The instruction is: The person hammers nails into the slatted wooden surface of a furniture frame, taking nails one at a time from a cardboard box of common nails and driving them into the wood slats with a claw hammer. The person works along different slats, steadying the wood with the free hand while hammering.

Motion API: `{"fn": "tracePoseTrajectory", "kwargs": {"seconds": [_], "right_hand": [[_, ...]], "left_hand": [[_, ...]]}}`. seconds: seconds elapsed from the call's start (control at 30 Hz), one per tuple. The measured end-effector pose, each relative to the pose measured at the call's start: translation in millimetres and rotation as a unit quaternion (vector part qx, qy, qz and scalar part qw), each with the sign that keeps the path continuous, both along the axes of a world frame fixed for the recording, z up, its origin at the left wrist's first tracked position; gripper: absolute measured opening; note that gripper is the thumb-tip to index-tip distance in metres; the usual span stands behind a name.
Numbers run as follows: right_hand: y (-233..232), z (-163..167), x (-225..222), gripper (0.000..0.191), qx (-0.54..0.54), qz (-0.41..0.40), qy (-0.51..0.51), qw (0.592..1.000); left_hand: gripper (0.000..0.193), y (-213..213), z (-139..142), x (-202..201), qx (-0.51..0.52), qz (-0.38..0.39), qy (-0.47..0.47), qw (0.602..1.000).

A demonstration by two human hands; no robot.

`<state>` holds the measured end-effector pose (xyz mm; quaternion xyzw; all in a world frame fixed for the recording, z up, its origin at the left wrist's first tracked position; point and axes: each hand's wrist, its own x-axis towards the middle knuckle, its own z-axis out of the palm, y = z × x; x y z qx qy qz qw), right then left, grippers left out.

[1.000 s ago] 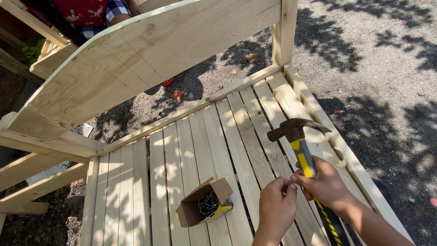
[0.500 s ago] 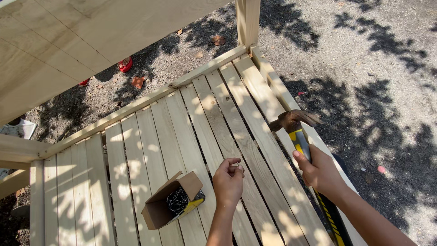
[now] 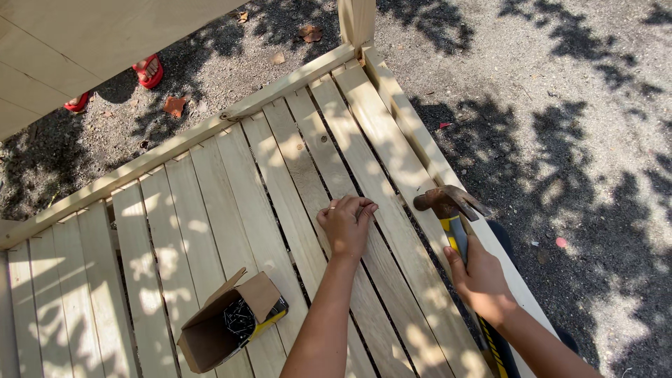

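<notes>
Since a moment ago your left hand [image 3: 346,225] has slid forward, fingers curled knuckles-down on the slatted wooden deck [image 3: 210,203] — your right hand [image 3: 479,280] grips the hammer [image 3: 451,210] beside it, the open cardboard nail box [image 3: 231,322] lying nearer you.

We see pale, cream-yellow wooden slats [image 3: 231,189] dappled with leaf shadows. The hammer [image 3: 453,217] has a rusty dark-brown head and a yellow handle with black stripes. The open cardboard box [image 3: 227,325] is plain brown, holding dark grey nails [image 3: 239,322]. The gravel ground [image 3: 560,91] is grey; two sandals [image 3: 148,71] show red.
</notes>
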<state>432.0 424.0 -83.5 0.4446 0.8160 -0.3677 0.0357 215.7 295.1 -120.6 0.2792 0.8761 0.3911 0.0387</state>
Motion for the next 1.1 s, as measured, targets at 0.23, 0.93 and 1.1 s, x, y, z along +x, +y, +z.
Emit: {"fn": "tracePoseTrajectory", "kwargs": {"seconds": [0.23,0.93,1.1], "right_hand": [[1,-7,3,0.04,0.02,-0.007,-0.001,1.0],[-10,6,-5,0.037,0.056,0.016,-0.032,0.998],[-9,10,-7,0.036,0.008,0.016,-0.075,0.997]], "left_hand": [[0.016,14,-10,3,-0.019,0.029,-0.026,0.999],[0.013,17,-30,11,-0.012,-0.005,0.194,0.981],[0.009,17,-28,14,-0.011,-0.033,0.216,0.976]]}}
